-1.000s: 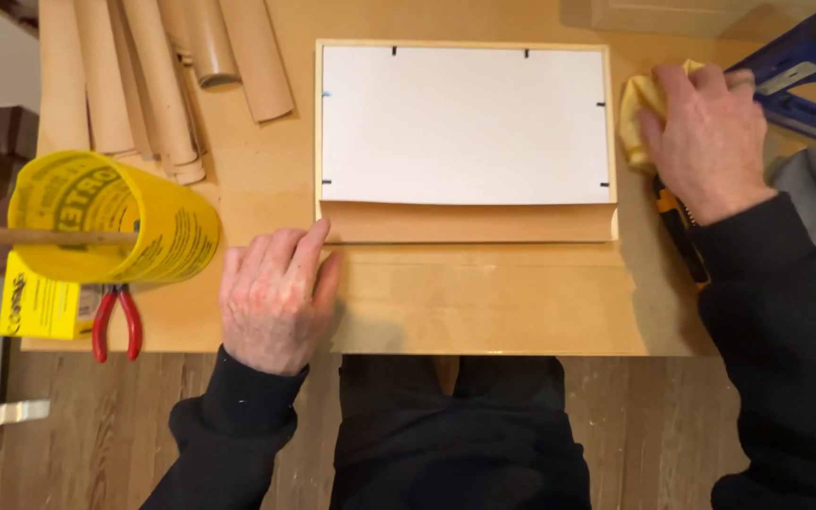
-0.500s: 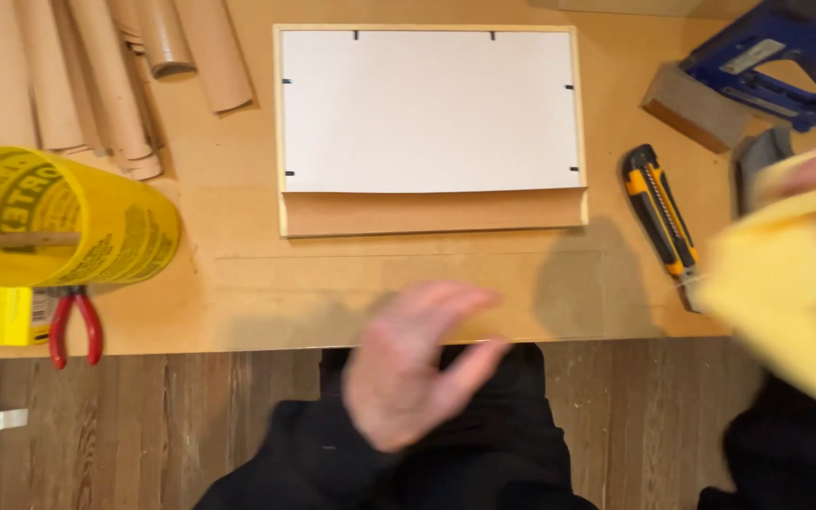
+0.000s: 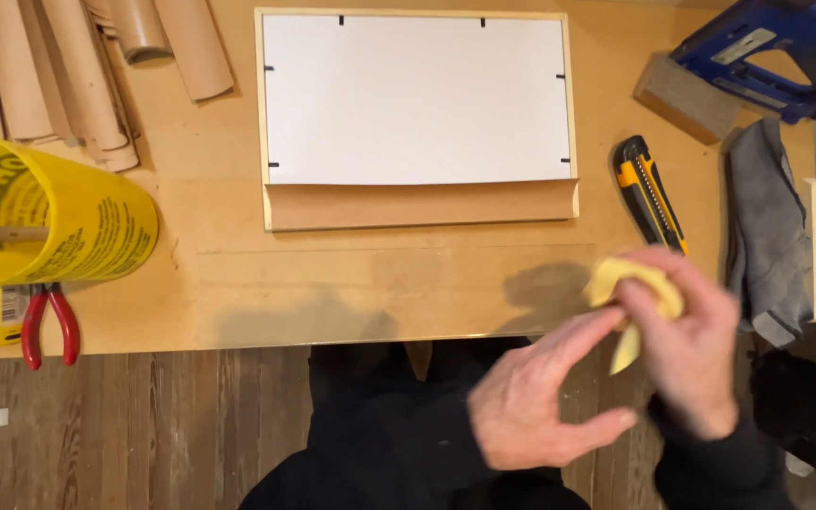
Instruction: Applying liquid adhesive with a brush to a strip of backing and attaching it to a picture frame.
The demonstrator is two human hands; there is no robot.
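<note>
Both hands are motion-blurred: the left hand (image 3: pixel 545 397) and right hand (image 3: pixel 687 349), whose grip hides most of the yellow cloth (image 3: pixel 630 288). The yellow tub (image 3: pixel 44 222), blue tool (image 3: pixel 776 52) and paper rolls (image 3: pixel 68 66) are cut off by the edges.

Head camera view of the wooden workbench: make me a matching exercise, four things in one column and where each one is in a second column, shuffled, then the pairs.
Things
1. yellow folded cloth
2. red-handled pliers
3. yellow and black utility knife
4. brown paper rolls

Places
A. top left of the bench
B. held in the right hand
C. right of the white-backed wooden frame
D. below the yellow cylindrical container

Pairs: 1-B, 2-D, 3-C, 4-A
</note>
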